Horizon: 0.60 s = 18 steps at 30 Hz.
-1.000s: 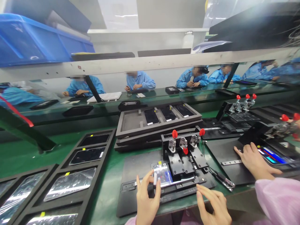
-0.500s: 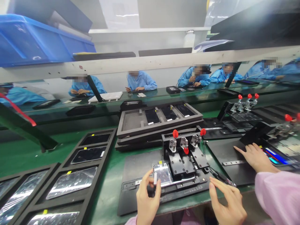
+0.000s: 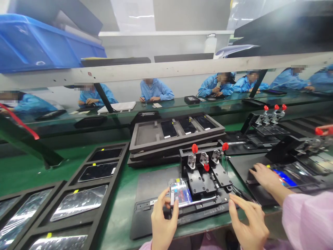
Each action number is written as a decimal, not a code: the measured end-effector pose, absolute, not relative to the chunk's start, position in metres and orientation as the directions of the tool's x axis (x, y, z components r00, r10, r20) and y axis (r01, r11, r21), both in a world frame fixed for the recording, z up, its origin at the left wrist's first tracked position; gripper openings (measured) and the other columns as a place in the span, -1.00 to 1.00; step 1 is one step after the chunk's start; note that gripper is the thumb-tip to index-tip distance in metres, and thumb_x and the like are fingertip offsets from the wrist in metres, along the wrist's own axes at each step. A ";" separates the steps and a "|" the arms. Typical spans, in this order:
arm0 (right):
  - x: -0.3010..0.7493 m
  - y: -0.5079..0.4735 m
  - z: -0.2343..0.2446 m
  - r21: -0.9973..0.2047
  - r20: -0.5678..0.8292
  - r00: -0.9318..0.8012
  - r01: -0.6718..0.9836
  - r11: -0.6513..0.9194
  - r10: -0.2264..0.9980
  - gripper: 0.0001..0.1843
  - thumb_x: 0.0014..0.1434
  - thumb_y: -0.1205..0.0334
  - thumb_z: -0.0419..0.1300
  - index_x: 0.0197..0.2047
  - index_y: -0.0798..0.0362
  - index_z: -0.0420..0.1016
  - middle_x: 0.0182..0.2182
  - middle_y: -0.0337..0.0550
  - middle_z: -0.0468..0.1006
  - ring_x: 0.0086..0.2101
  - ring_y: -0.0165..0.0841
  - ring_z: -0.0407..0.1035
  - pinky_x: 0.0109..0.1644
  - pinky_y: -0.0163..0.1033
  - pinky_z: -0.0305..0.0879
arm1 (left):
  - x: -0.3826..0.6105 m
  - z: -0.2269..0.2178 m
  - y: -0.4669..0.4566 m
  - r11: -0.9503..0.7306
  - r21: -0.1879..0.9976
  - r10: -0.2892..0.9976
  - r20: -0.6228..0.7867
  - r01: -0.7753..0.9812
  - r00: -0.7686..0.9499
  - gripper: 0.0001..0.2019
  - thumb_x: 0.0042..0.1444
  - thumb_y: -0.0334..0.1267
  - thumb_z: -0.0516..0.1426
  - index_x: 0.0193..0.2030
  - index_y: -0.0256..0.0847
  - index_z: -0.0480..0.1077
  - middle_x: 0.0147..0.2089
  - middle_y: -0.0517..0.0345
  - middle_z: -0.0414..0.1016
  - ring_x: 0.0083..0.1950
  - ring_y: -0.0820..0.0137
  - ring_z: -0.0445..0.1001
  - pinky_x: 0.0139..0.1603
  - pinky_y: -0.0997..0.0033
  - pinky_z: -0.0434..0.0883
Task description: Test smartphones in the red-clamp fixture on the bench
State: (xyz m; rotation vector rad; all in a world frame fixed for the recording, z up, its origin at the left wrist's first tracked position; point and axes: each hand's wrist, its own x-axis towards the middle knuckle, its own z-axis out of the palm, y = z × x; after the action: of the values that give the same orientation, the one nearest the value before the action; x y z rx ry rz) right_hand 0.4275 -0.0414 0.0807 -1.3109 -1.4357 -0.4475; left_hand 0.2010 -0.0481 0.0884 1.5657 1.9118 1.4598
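A phone screen [image 3: 181, 195] under clear film, with a yellow tab at its top, lies in a black test fixture [image 3: 187, 219]. Blue and red patches show on its face. My left hand [image 3: 164, 219] has its thumb and fingers closed around the screen's left end. Over the screen's right part stand black press plates [image 3: 202, 182] and toggle clamps with red knobs [image 3: 194, 148]. Beside the fixture's right front edge is my right hand [image 3: 248, 220], its thumb and index tips slightly apart, with nothing visible between them. Black cables [image 3: 244, 196] run just behind it.
A co-worker's hand [image 3: 267, 180] in a pink sleeve is at the neighbouring fixture, where a lit screen [image 3: 286, 177] lies. Foam trays [image 3: 118, 173] with screens stand at left, stacked trays [image 3: 144, 133] behind. A shelf beam [image 3: 156, 71] crosses above; people in blue sit beyond.
Coloured patches now show on the screen, which looked plain before. My right hand has shifted slightly left. The co-worker's hand has moved left, and its neighbouring screen shows a different picture.
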 end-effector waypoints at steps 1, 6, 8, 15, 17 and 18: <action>0.426 -0.040 0.083 -0.356 0.872 0.186 0.875 0.328 0.452 -0.85 -0.03 0.38 0.28 -0.32 0.03 0.51 -0.43 -0.21 0.60 -0.48 -0.41 0.36 -0.28 -0.23 0.27 | 0.201 0.088 -0.048 -0.084 0.810 0.853 0.360 0.581 -0.378 -0.61 0.11 -0.03 0.02 0.00 -0.22 0.28 -0.49 0.23 0.37 -0.46 0.41 0.33 -0.27 0.35 0.31; 0.418 -0.023 0.092 -0.310 0.859 0.086 0.871 0.380 0.505 -0.79 0.04 0.29 0.20 -0.19 0.03 0.48 -0.39 -0.16 0.56 -0.43 -0.38 0.36 -0.28 -0.23 0.30 | 0.201 0.087 -0.049 -0.083 0.805 0.848 0.367 0.588 -0.383 -0.61 0.10 -0.03 0.03 -0.01 -0.22 0.29 -0.49 0.21 0.39 -0.43 0.38 0.34 -0.22 0.30 0.31; 0.427 -0.004 0.093 -0.272 0.815 -0.018 0.870 0.410 0.579 -0.76 0.10 0.22 0.12 -0.14 0.05 0.45 -0.33 -0.10 0.53 -0.36 -0.34 0.37 -0.25 -0.20 0.32 | 0.201 0.087 -0.049 -0.085 0.814 0.852 0.358 0.575 -0.381 -0.60 0.10 -0.03 0.03 -0.01 -0.23 0.28 -0.49 0.20 0.39 -0.41 0.37 0.36 -0.20 0.30 0.32; 0.526 0.074 0.088 -0.126 0.689 -0.338 0.815 0.565 0.641 -0.67 0.15 0.07 -0.04 -0.45 -0.05 0.49 -0.55 -0.13 0.44 -0.43 -0.31 0.37 -0.27 -0.13 0.35 | 0.204 0.087 -0.046 -0.063 0.858 0.873 0.295 0.510 -0.388 -0.59 0.09 0.00 0.02 -0.02 -0.23 0.29 -0.50 0.23 0.38 -0.43 0.40 0.38 -0.26 0.38 0.32; 0.543 0.071 0.091 -0.093 0.672 -0.396 0.793 0.602 0.625 -0.60 0.18 0.05 -0.11 -0.45 -0.08 0.50 -0.52 -0.11 0.48 -0.40 -0.31 0.40 -0.27 -0.11 0.35 | 0.205 0.086 -0.045 -0.070 0.854 0.873 0.302 0.516 -0.383 -0.59 0.09 0.01 0.01 -0.04 -0.24 0.30 -0.53 0.25 0.37 -0.46 0.42 0.37 -0.28 0.40 0.32; 0.544 0.064 0.095 -0.080 0.664 -0.432 0.771 0.632 0.610 -0.56 0.20 0.06 -0.15 -0.44 -0.10 0.51 -0.48 -0.11 0.51 -0.36 -0.30 0.42 -0.23 -0.09 0.35 | 0.205 0.086 -0.044 -0.079 0.849 0.873 0.312 0.522 -0.376 -0.58 0.09 0.02 0.01 -0.05 -0.25 0.30 -0.53 0.25 0.37 -0.48 0.43 0.37 -0.30 0.41 0.32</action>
State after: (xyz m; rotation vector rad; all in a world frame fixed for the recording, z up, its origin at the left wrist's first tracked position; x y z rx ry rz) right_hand 0.5441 0.0645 0.0947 -1.0733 -2.1826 -0.3093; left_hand 0.2051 -0.0441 0.0859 1.5071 1.8620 1.4383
